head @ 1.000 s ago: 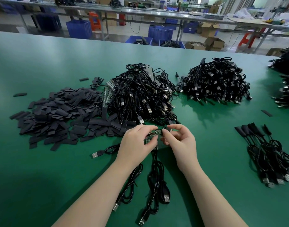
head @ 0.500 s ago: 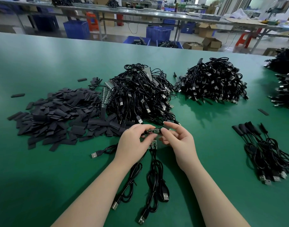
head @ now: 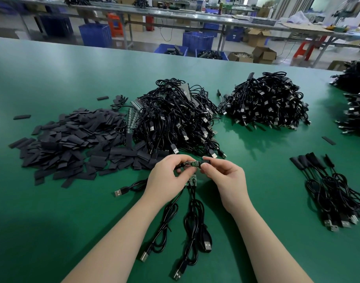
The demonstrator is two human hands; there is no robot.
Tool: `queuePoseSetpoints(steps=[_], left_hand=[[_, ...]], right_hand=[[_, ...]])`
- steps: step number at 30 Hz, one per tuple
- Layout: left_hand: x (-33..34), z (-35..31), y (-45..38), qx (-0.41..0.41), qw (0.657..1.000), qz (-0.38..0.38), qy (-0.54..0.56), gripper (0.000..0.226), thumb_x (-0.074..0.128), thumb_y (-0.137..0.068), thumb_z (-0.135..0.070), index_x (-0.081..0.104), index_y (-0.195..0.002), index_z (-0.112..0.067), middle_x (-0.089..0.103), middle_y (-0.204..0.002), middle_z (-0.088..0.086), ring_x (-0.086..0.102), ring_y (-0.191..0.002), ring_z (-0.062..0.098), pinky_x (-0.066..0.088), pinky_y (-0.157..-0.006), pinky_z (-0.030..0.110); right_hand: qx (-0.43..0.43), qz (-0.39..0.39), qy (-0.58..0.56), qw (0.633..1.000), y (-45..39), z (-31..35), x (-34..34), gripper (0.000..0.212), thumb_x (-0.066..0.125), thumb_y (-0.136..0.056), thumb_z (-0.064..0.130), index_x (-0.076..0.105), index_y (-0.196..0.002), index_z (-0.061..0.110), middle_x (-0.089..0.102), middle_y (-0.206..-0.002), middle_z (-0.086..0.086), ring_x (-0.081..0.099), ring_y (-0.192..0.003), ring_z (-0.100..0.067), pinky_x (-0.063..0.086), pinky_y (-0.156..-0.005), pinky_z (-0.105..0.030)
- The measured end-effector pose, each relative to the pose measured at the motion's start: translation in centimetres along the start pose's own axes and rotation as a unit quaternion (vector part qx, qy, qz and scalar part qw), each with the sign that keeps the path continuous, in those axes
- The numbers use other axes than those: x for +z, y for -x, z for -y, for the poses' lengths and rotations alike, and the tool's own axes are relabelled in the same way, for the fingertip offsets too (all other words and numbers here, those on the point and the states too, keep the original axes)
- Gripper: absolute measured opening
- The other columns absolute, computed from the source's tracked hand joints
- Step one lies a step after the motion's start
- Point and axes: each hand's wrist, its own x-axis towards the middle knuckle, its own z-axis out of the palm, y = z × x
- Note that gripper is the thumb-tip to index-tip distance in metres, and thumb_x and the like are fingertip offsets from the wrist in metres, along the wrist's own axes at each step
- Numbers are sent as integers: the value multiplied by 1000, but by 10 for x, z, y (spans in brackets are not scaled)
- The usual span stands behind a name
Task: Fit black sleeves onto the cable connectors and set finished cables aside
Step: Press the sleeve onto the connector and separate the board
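Observation:
My left hand [head: 169,174] pinches a small green circuit-board connector [head: 190,164] at the end of a black cable, holding it level above the green table [head: 52,221]. My right hand [head: 226,176] pinches a black sleeve [head: 209,160] whose open end meets the board's right tip. A second bare board [head: 192,179] hangs below my left fingers. Black USB cables [head: 193,227] trail from my hands toward me. A heap of loose black sleeves [head: 68,141] lies to the left. Sleeved cables [head: 330,188] lie in a row at the right.
Two big heaps of black USB cables sit behind my hands, one in the middle [head: 175,121] and one further right [head: 267,101]. More cable heaps [head: 356,111] crowd the right edge. Stray sleeves [head: 328,140] lie about. Benches and blue crates [head: 95,35] stand beyond the table.
My hands have lifted slightly and drawn a little apart. The board now lies level in my left fingers, and the black sleeve in my right hand has come up to its right tip.

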Motion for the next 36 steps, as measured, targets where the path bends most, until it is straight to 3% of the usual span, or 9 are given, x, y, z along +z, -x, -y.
queuePoseSetpoints(steps=[5,10,15,19,26,30,36], left_hand=[[1,1,0,0,1000,-2,-1,17,60,-76,-52,56,-85,-66,61,-97,-30,60,-79,2,56,-74,33],[1,3,0,-1,1000,-2,12,12,58,-76,-58,56,-86,-64,61,-98,-30,62,-82,3,57,-74,35],[1,3,0,1,1000,1,16,9,58,-77,-59,60,-86,-59,63,-97,-29,64,-85,3,57,-76,37],[1,2,0,12,1000,-10,20,18,60,-77,-58,59,-95,-63,62,-102,-30,63,-88,1,56,-78,30],[2,4,0,10,1000,-19,20,20,58,-84,-51,63,-102,-46,66,-94,-22,64,-88,3,55,-77,27],[1,4,0,27,999,-37,13,17,60,-87,-45,65,-103,-47,65,-102,-23,61,-98,-2,50,-82,16],[0,3,-1,54,998,-31,-4,22,65,-88,-35,73,-107,-29,64,-101,-25,58,-105,-5,44,-89,10]], right_hand=[[-4,-5,0,1000,2,1,0,24,76,-81,2,80,-75,26,77,-79,-1,70,-72,-4,51,-67,-12],[3,20,13,1000,1,0,-1,31,75,-83,5,80,-86,35,75,-78,4,67,-71,-6,52,-70,-15],[12,30,7,999,1,-1,0,27,72,-87,8,81,-87,33,77,-83,3,70,-73,-5,53,-72,-15],[8,-17,4,1000,1,-2,2,18,73,-86,8,80,-84,25,77,-82,1,71,-77,-4,51,-69,-13],[-23,-89,-10,996,3,0,2,4,71,-87,5,72,-91,4,77,-84,-1,73,-76,-9,52,-69,-14],[-43,-90,-12,995,6,3,3,3,70,-88,3,72,-89,6,77,-83,2,73,-75,-8,52,-70,-14],[-76,-78,8,994,7,3,4,16,69,-87,-2,72,-85,14,77,-86,8,73,-79,-9,53,-73,-15]])
